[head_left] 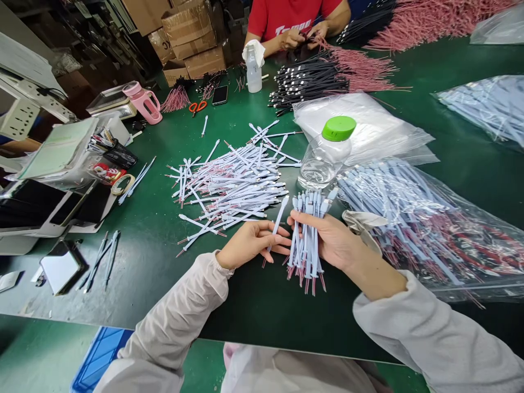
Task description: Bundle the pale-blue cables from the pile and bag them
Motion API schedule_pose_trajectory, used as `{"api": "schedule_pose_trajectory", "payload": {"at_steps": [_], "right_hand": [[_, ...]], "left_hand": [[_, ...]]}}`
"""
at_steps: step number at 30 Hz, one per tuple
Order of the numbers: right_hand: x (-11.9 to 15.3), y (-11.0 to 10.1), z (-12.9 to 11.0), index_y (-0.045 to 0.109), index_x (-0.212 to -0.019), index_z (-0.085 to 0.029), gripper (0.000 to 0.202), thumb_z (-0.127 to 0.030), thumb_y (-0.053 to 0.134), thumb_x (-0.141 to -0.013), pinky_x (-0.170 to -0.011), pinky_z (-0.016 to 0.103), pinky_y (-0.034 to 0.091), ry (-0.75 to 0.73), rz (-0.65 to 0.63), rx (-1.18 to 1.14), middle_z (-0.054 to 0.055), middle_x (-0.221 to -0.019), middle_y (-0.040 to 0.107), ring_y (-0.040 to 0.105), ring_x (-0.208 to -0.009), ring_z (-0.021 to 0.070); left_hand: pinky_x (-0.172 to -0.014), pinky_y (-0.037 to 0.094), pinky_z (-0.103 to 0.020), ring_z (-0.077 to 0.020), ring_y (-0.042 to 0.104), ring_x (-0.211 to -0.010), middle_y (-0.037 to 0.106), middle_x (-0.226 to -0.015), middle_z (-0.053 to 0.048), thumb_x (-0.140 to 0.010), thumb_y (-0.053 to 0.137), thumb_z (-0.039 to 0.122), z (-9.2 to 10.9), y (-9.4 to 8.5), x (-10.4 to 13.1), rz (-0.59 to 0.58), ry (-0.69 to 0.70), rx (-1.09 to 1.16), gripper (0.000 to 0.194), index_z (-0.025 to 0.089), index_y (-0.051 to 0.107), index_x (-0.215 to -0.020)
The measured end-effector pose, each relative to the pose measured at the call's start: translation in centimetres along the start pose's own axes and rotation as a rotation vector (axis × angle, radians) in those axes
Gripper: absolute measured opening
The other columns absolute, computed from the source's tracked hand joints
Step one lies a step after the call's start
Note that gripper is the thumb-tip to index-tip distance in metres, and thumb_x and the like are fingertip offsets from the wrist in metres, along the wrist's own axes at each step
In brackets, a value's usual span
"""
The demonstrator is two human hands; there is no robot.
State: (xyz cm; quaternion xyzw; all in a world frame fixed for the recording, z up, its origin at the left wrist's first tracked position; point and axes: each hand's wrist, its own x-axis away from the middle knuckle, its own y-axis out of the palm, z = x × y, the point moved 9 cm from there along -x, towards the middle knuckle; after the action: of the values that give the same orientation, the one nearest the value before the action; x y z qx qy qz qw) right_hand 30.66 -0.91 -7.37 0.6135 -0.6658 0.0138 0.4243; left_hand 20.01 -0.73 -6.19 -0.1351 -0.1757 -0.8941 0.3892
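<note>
Left hand (241, 245): pinching one cable (280, 216)
Right hand (339, 240): gripping a bundle (305, 237) of cables
Handling: likely calling for steady right grip

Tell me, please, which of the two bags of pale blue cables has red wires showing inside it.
The nearer bag, beside the right hand: red wires show through its plastic, while the farther bag shows only pale blue.
</note>
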Motion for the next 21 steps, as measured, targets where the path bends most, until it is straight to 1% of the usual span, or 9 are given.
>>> {"api": "schedule_pose_trajectory", "payload": {"at_steps": [1, 3, 6, 8, 10, 13, 16, 18, 21], "right_hand": [[0.0, 0.2, 0.1, 0.065, -0.075, -0.014, 0.010, -0.014, 0.071, -0.067, -0.040, 0.021, 0.050, 0.015, -0.018, -0.015, 0.002, -0.061, 0.059, 0.052, -0.046, 0.0099], [0.1, 0.7, 0.4, 0.066, -0.085, -0.015, 0.019, -0.012, 0.070, -0.067, -0.040, 0.021, 0.050, 0.049, -0.073, -0.043, 0.000, -0.060, 0.058, 0.052, -0.045, 0.0099], [0.2, 1.1, 1.0, 0.065, -0.098, -0.016, 0.029, -0.015, 0.070, -0.068, -0.043, 0.027, 0.053, 0.105, -0.147, -0.018, 0.000, -0.056, 0.058, 0.056, -0.045, 0.0139], [0.2, 1.3, 1.2, 0.065, -0.100, -0.016, 0.031, -0.019, 0.070, -0.070, -0.043, 0.029, 0.053, 0.115, -0.183, 0.016, 0.001, -0.055, 0.059, 0.057, -0.045, 0.0160], [0.2, 1.4, 1.3, 0.065, -0.097, -0.016, 0.029, -0.023, 0.071, -0.069, -0.042, 0.029, 0.052, 0.111, -0.212, 0.041, 0.002, -0.054, 0.059, 0.057, -0.045, 0.0163], [0.1, 1.1, 1.0, 0.065, -0.082, -0.016, 0.021, -0.023, 0.075, -0.065, -0.043, 0.027, 0.051, 0.066, -0.178, 0.052, 0.000, -0.054, 0.058, 0.056, -0.045, 0.0145], [-0.2, 0.4, 0.3, 0.060, -0.070, -0.016, 0.020, -0.023, 0.077, -0.062, -0.041, 0.025, 0.049, -0.010, -0.085, 0.050, -0.002, -0.053, 0.054, 0.053, -0.044, 0.0123], [-0.3, -0.1, -0.3, 0.059, -0.068, -0.016, 0.023, -0.024, 0.079, -0.061, -0.040, 0.023, 0.047, -0.072, -0.033, 0.053, -0.003, -0.054, 0.052, 0.050, -0.045, 0.0106], [-0.4, -0.8, -1.3, 0.061, -0.069, -0.015, 0.023, -0.024, 0.080, -0.060, -0.042, 0.019, 0.044, -0.171, 0.021, 0.024, -0.003, -0.058, 0.051, 0.048, -0.049, 0.0079]], "left_hand": [[-0.043, 0.044, -0.015, -0.0271, 0.065, -0.089, 0.064, -0.102, -0.019, -0.076, 0.064, 0.039, 0.0, 0.2, 0.0, -0.018, -0.006, -0.015, 0.037, 0.010, 0.058, -0.099], [-0.037, 0.038, -0.014, -0.0244, 0.067, -0.082, 0.064, -0.103, -0.019, -0.077, 0.062, 0.042, -0.2, 0.5, 0.1, -0.055, -0.026, -0.054, 0.040, 0.009, 0.059, -0.100], [-0.034, 0.033, -0.014, -0.0144, 0.064, -0.062, 0.065, -0.102, -0.016, -0.078, 0.059, 0.045, -0.7, 0.9, 0.1, -0.103, -0.051, -0.117, 0.042, 0.010, 0.062, -0.101], [-0.033, 0.032, -0.015, -0.0108, 0.061, -0.056, 0.066, -0.100, -0.015, -0.078, 0.059, 0.046, -1.0, 1.2, 0.0, -0.134, -0.054, -0.129, 0.042, 0.010, 0.064, -0.101], [-0.033, 0.031, -0.015, -0.0102, 0.059, -0.055, 0.067, -0.096, -0.014, -0.078, 0.059, 0.047, -1.1, 1.5, 0.0, -0.160, -0.052, -0.109, 0.043, 0.011, 0.064, -0.100], [-0.035, 0.034, -0.014, -0.0124, 0.061, -0.063, 0.067, -0.091, -0.012, -0.078, 0.059, 0.046, -0.8, 1.9, 0.1, -0.194, -0.039, -0.068, 0.042, 0.011, 0.064, -0.101], [-0.039, 0.040, -0.014, -0.0165, 0.064, -0.076, 0.067, -0.089, -0.012, -0.081, 0.056, 0.044, -0.4, 2.2, 0.2, -0.211, -0.026, -0.107, 0.040, 0.011, 0.063, -0.102], [-0.039, 0.040, -0.014, -0.0196, 0.065, -0.082, 0.067, -0.091, -0.013, -0.083, 0.053, 0.043, -0.4, 2.1, 0.3, -0.192, -0.044, -0.171, 0.040, 0.010, 0.062, -0.104], [-0.035, 0.035, -0.013, -0.0227, 0.066, -0.084, 0.067, -0.094, -0.016, -0.087, 0.045, 0.042, -0.8, 1.4, 0.4, -0.130, -0.095, -0.278, 0.041, 0.009, 0.060, -0.107]]}}
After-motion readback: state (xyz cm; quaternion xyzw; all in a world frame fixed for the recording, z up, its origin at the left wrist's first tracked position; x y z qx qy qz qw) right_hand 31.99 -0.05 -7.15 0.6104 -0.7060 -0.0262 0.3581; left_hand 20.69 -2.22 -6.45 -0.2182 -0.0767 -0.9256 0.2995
